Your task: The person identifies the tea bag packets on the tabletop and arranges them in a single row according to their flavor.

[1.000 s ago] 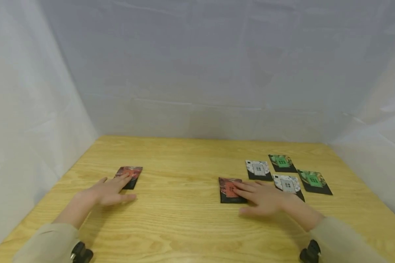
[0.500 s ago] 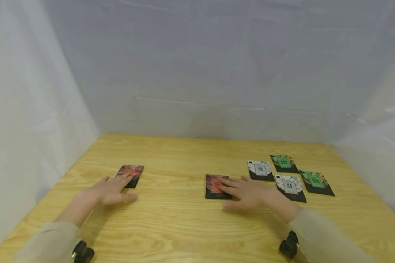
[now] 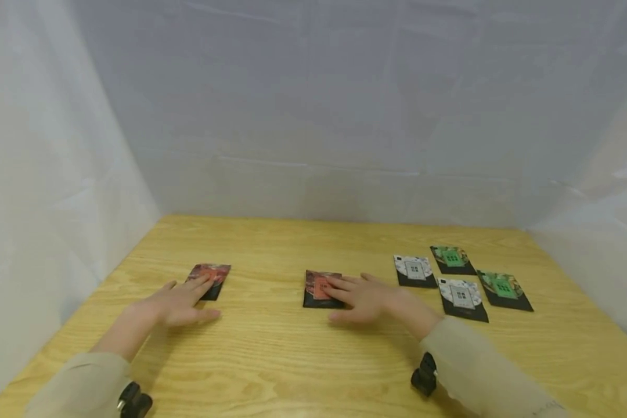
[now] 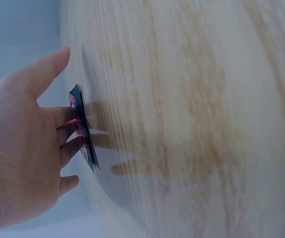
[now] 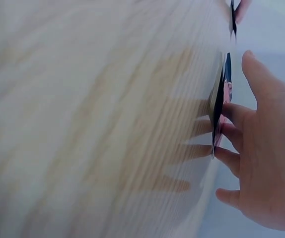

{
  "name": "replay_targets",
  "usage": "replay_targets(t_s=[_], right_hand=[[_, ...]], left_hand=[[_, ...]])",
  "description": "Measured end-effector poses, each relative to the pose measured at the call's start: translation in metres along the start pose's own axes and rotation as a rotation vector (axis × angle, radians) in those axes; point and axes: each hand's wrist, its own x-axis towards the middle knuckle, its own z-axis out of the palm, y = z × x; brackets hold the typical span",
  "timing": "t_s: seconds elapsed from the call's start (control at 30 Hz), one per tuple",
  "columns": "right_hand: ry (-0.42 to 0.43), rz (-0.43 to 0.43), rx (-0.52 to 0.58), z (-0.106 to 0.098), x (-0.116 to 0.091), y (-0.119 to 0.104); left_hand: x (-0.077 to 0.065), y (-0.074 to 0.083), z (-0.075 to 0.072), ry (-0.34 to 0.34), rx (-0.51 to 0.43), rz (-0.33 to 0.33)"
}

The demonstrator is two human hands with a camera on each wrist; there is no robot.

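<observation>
Soft light throws shadows (image 4: pixel 107 141) on the table (image 3: pixel 261 354); wrist views look hazy.

The bench (image 3: pixel 261 360) had a yellow wood-grain top. The left red-and-black packet (image 3: pixel 217 278) lay toward the left side; the center red-and-black packet (image 3: pixel 315 288) lay near mid-width, well apart from it. A group of four occupied the right side: the rear white-and-black packet (image 3: pixel 415 271), the front white-and-black packet (image 3: pixel 462 298), the rear green-and-black packet (image 3: pixel 453 259) and the front green-and-black packet (image 3: pixel 504 289). Within each color pair, facing corners lay close together; contact could not be determined. All six packets lay printed face up.
</observation>
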Motion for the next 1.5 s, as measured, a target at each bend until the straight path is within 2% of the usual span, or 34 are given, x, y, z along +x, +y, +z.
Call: replay_targets(t_s=[0.57,1.2,1.5], right_hand=[[-0.003,0.018,-0.049,-0.011,0.038,-0.029],[-0.017,0.025,-0.047,-0.020,0.071,-0.062],[-0.019,0.023,-0.082,-0.024,0.081,-0.075]], left_hand=[[-0.003,0.002,-0.002,0.002,0.002,-0.006],[-0.003,0.003,-0.002,-0.008,0.014,-0.002],[-0.002,0.002,-0.001,0.000,0.020,-0.006]])
